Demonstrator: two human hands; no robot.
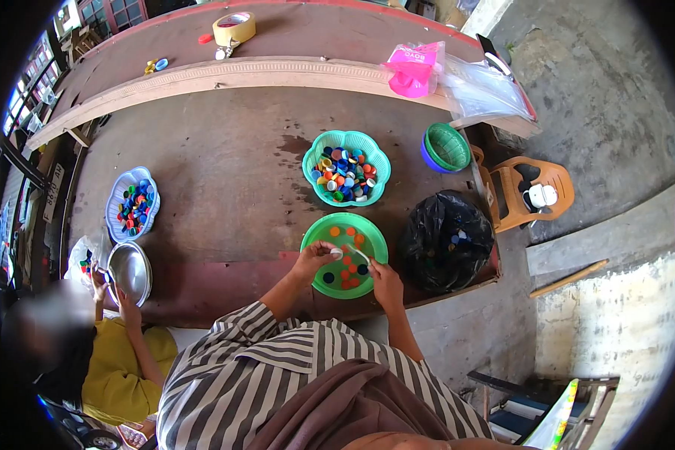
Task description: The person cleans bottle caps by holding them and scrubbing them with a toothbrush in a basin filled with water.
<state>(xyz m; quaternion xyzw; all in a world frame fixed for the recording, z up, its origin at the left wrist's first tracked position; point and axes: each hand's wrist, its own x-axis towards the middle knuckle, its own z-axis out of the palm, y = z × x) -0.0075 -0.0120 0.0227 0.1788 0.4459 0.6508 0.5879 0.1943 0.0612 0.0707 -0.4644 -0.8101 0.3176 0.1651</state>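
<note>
My left hand (313,260) pinches a white bottle cap (337,253) above a round green basin (382,238). In my right hand (386,283) is a slim white toothbrush-like stick (359,253), its far end close to the cap; whether they touch I cannot tell. Several orange caps (345,274) and a few dark blue caps (328,277) lie in the basin, apparently in shallow water. Just beyond it stands a turquoise basket (313,189) full of mixed coloured bottle caps. To the right of the basin sits a black plastic bag (427,262) with some caps inside.
At left, a co-worker's hands (127,307) are by a metal bowl (148,274), near a light blue basket (112,217) of caps. Nested green and blue baskets (448,146) stand at right. A raised shelf (277,71) bears tape (235,28) and a pink packet (414,67).
</note>
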